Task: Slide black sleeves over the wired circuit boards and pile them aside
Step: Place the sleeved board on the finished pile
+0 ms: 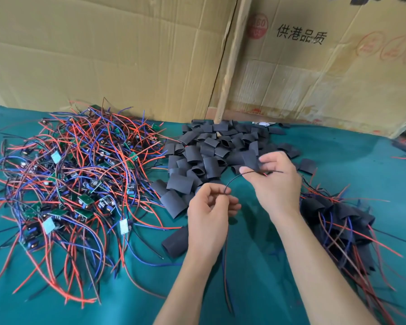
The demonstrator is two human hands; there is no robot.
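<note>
Item one: your left hand [209, 207], grip pinched on a thin black wire [234, 181] that arcs up to your right hand [275, 178]; whether a board hangs from it you cannot tell, since your palm hides the rest. Your right grip pinches the wire's far end together with a black sleeve [251, 160] taken from the heap, apparently to feed the lead through first. Item two: unsleeved wired circuit boards [75, 181], a tangle of red, blue and black leads, far left on the worktop [338, 160], within your left hand's reach. Item three: loose sleeves [211, 151], heaped centre-far, just beyond both hands. Item four: finished sleeved boards [338, 221], piled right, beside your right forearm, so a finished piece need only travel a short way. Item five: cardboard backing [103, 55], printed 供港品质, with a red round stamp [257, 26] whose figures read perhaps "60"; further stamps at right are illegible.
</note>
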